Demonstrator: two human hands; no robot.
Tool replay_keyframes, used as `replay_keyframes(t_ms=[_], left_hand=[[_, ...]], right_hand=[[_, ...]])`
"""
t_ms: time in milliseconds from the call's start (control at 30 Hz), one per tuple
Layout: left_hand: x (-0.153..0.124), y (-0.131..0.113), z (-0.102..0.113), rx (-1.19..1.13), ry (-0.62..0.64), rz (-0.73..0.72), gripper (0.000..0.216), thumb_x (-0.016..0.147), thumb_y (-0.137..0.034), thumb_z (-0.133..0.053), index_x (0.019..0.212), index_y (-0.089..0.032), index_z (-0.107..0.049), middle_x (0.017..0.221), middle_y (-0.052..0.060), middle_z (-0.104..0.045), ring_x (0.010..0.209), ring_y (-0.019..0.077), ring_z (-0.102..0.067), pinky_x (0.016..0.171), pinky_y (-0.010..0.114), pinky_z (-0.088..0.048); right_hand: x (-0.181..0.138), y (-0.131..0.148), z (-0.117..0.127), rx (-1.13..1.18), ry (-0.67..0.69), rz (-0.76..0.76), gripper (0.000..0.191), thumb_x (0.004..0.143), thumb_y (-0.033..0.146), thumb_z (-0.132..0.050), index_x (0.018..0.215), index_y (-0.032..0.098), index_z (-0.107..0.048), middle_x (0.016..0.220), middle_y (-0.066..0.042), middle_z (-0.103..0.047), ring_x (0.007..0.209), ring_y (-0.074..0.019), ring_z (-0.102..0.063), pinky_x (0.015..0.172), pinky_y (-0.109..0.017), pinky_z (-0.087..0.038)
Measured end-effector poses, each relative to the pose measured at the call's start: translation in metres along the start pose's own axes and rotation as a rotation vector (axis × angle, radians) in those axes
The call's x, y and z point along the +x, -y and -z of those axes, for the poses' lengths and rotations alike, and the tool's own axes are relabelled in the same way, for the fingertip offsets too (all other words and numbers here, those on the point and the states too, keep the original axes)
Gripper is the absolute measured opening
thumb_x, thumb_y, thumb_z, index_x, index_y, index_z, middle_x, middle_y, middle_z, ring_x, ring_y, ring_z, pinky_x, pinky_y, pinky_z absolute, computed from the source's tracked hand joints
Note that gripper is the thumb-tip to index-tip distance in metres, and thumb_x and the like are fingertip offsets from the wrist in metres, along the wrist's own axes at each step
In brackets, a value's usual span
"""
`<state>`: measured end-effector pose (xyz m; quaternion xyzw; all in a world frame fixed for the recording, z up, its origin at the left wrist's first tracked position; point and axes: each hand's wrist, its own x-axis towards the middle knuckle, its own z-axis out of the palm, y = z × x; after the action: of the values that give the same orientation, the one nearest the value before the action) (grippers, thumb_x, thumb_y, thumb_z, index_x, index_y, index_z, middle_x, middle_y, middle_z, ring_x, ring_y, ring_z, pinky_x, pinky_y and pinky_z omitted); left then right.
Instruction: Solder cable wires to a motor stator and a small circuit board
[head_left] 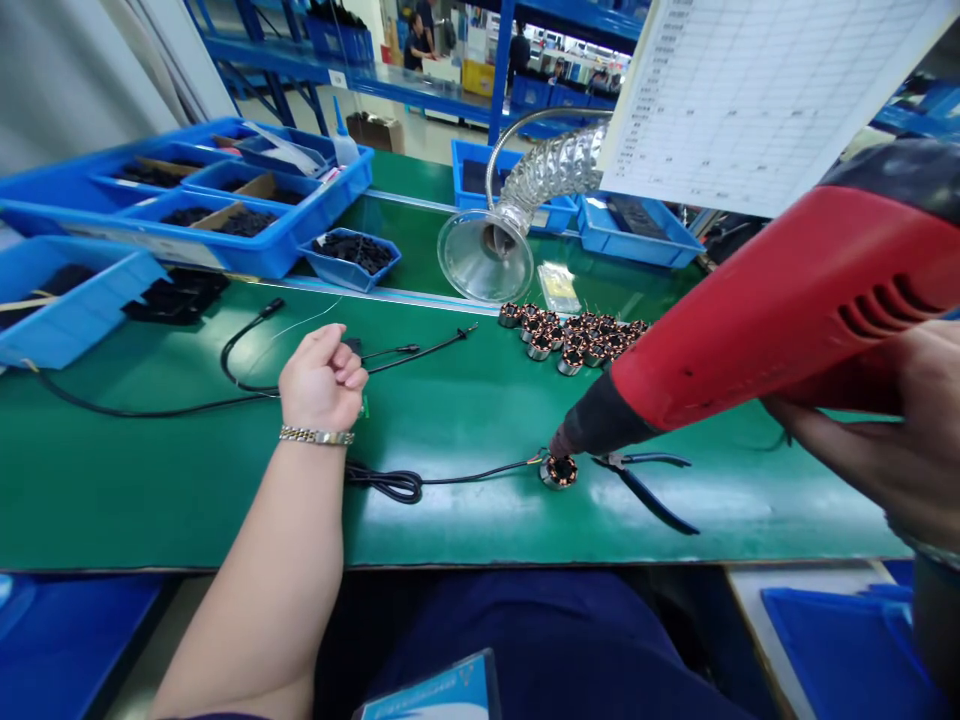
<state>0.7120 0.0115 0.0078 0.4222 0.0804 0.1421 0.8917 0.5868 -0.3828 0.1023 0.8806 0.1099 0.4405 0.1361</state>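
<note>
The right hand (892, 430) is wrapped around the grip of a red heat gun (757, 320), held up near the camera, so the fingers are closed on the tool. The gun slants down and away from that hand, and its dark nozzle sits just above a small copper-wound stator (559, 471) lying on the green mat (465, 520); whether nozzle and stator touch cannot be told. A black cable (420, 481) runs from the stator toward the left hand (324, 378), with a small coil just below the wrist. The left hand rests on the mat in a loose fist, knuckles up, wearing a metal watch band (316, 436); what it pins down, if anything, is hidden. Blue-handled pliers (645, 485) lie just beside the stator, under the gun. Beyond the nozzle, a cluster of further stators (574, 338) sits near a fume extractor funnel (486, 255)
</note>
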Motion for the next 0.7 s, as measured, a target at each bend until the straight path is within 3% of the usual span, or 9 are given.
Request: replay_keyframes(t_ms=[167,700], left_hand=[[0.004,0.000,0.003,-0.005,0.002,0.014,0.020,0.080,-0.008,-0.047,0.064,-0.017,-0.053,0.041,-0.006,-0.035,0.033,0.0034,-0.027,0.035,0.015,-0.018],[0.004,0.001,0.003,0.010,0.012,0.006,0.020,0.079,-0.008,-0.049,0.063,-0.017,-0.054,0.043,-0.006,-0.036,0.034,0.0037,-0.030,0.034,0.015,-0.021]], right_hand=[[0.011,0.001,-0.001,-0.101,-0.089,0.201,0.034,0.072,0.048,-0.056,0.082,0.016,-0.055,0.060,-0.005,-0.052,0.062,-0.0207,-0.051,0.059,-0.031,-0.035],[0.031,0.011,-0.001,-0.134,-0.073,0.269,0.040,0.072,0.042,-0.052,0.101,0.013,-0.055,0.084,-0.011,-0.064,0.072,-0.0227,-0.058,0.060,-0.030,-0.035]])
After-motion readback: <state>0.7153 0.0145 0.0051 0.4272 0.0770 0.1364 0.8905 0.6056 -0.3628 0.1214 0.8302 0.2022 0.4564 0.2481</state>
